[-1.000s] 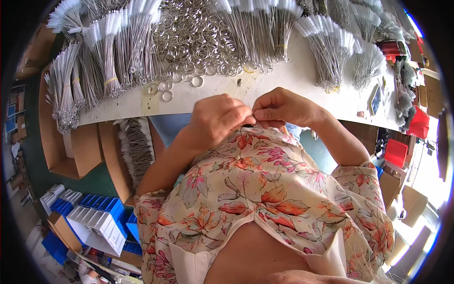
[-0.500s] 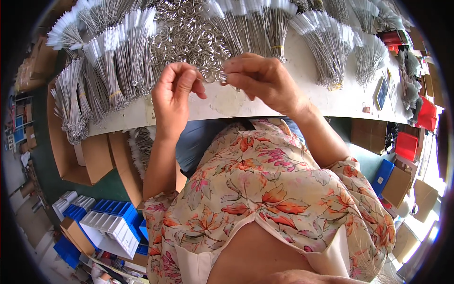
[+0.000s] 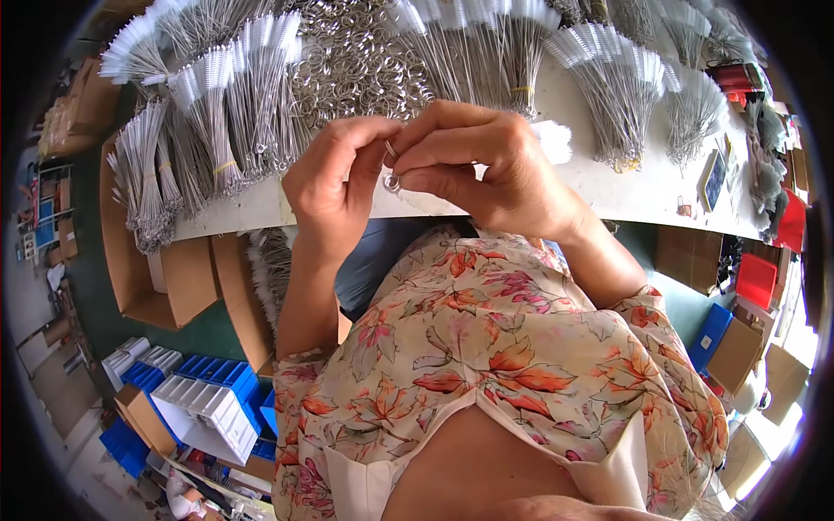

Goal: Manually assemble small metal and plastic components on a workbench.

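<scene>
My left hand (image 3: 332, 178) and my right hand (image 3: 495, 165) meet above the table's near edge, both closed in a pinch. Between their fingertips shows a small shiny metal ring (image 3: 392, 183); a second bit of bright metal sits just above it. The tips overlap, so how each finger grips is partly hidden. White bristles of a brush (image 3: 552, 141) stick out past the back of my right hand; whether that hand holds its stem cannot be seen. Behind my hands spreads a loose heap of metal rings (image 3: 360, 74).
Bundles of wire-stemmed brushes (image 3: 208, 113) lie left of the heap, and more brush bundles (image 3: 608, 95) lie to the right on the white table (image 3: 252, 213). A dark flat device (image 3: 715, 181) lies at the right. Cardboard boxes (image 3: 187, 282) and blue and white bins (image 3: 208, 404) stand below.
My hands have come together from slightly apart, fingertips now meeting at the ring. White brush bristles now show beyond my right hand. The whole view has shifted a little.
</scene>
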Tool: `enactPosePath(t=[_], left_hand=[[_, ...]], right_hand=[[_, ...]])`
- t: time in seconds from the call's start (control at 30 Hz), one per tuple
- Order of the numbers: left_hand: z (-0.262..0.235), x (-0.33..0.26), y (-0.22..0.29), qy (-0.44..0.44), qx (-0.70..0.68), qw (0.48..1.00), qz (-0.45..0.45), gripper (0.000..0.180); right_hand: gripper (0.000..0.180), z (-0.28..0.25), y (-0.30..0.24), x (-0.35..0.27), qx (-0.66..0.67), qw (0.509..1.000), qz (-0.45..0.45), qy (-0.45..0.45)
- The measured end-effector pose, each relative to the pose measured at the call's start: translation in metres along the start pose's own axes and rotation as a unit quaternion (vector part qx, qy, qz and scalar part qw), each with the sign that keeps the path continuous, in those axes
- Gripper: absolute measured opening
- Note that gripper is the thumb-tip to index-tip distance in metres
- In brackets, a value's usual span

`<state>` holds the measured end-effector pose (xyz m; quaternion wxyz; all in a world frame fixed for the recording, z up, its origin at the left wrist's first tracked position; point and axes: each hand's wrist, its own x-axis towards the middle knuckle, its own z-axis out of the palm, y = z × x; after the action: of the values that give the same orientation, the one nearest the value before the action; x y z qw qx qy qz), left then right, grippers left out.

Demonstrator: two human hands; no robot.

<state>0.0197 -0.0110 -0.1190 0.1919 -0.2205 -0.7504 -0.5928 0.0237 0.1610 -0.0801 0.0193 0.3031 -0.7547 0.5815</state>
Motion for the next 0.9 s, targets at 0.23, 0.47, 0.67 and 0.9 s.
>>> enactPosePath(t=[0.23,0.47,0.67,0.9], left_hand=[[-0.003,0.001,0.019,-0.022,-0.159,0.979,-0.123,0.015],[-0.007,-0.002,0.022,-0.021,0.091,0.992,0.085,0.012],[-0.004,-0.010,0.019,-0.004,-0.499,0.814,-0.297,0.017],[-0.013,0.003,0.028,-0.025,-0.237,0.968,-0.071,0.022]], right_hand=[[0.008,-0.007,-0.005,-0.001,0.014,1.000,-0.006,0.002],[0.008,-0.008,-0.007,0.000,0.062,0.997,0.029,-0.033],[0.013,0.005,-0.013,-0.006,0.034,0.999,-0.012,0.027],[0.015,0.004,-0.014,-0.004,-0.001,0.998,-0.052,0.036]])
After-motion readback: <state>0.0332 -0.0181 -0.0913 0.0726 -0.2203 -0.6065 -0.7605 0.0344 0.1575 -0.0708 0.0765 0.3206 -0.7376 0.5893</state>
